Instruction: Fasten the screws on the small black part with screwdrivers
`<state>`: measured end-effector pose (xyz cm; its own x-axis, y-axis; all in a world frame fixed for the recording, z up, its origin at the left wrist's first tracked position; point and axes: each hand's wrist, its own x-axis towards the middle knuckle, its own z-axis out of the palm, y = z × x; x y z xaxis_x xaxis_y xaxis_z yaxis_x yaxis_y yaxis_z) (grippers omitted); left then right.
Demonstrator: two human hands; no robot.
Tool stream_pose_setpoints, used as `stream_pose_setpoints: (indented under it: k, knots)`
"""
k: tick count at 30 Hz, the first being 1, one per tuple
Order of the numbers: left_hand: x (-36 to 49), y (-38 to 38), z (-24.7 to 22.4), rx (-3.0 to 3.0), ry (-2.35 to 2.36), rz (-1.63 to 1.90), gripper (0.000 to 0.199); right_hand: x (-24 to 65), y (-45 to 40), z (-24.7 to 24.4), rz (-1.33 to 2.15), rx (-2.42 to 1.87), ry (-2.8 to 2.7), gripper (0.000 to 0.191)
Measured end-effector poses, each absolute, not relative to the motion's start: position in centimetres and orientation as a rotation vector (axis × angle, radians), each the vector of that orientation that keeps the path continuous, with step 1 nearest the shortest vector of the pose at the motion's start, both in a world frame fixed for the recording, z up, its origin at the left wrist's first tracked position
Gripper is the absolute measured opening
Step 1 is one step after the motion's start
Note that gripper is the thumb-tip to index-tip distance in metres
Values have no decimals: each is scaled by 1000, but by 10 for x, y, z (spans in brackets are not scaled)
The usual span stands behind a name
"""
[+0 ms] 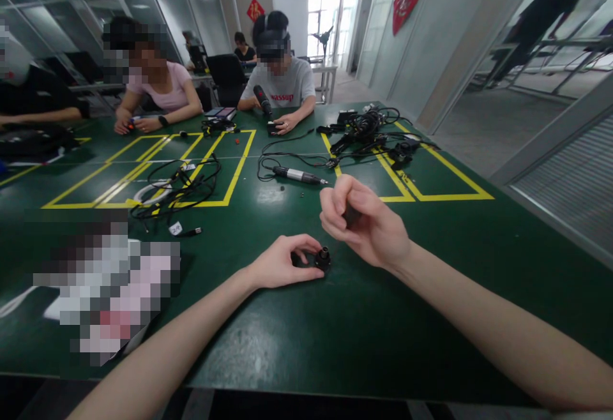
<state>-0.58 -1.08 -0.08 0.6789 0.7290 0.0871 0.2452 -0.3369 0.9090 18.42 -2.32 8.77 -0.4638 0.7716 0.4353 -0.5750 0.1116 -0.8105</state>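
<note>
My left hand (282, 262) rests on the green table, thumb and fingers closed around a small black round part (324, 259). That part stands upright on the tabletop, a short metallic stub rising from its middle. Raised to the right of it is my right hand (366, 222), its fingers curled in toward the palm. Something dark (352, 216) shows between those fingers, mostly hidden, so I cannot make out its kind. Beyond both hands lies a black and silver electric screwdriver (299, 175), its tip pointing right and its cord running off behind.
Tangled black cables (366, 129) lie at the back right, and more cables (191, 184) at the left. A blurred-out package (119, 292) is at front left. Yellow tape (239, 168) marks the table (268, 343). Several people sit across; one person (282, 82) holds a power tool (262, 99).
</note>
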Motion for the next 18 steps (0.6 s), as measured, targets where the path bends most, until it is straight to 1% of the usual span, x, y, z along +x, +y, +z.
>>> stream_pose_setpoints:
  k: [7,12,15,18]
  knots:
    - [-1,-21,-3,2243,941,613,36,187,-24,95,1527,-230,-1369,36]
    - [1,-20,-6,2479,896,674,36,186,-26,90,1573,-184,-1370,39]
    - [1,-19,-6,2525,911,698,39,187,-26,87,1489,-206,-1461,34]
    - [1,-20,-6,2509,937,702,37,192,-26,92,1409,-405,-1599,24]
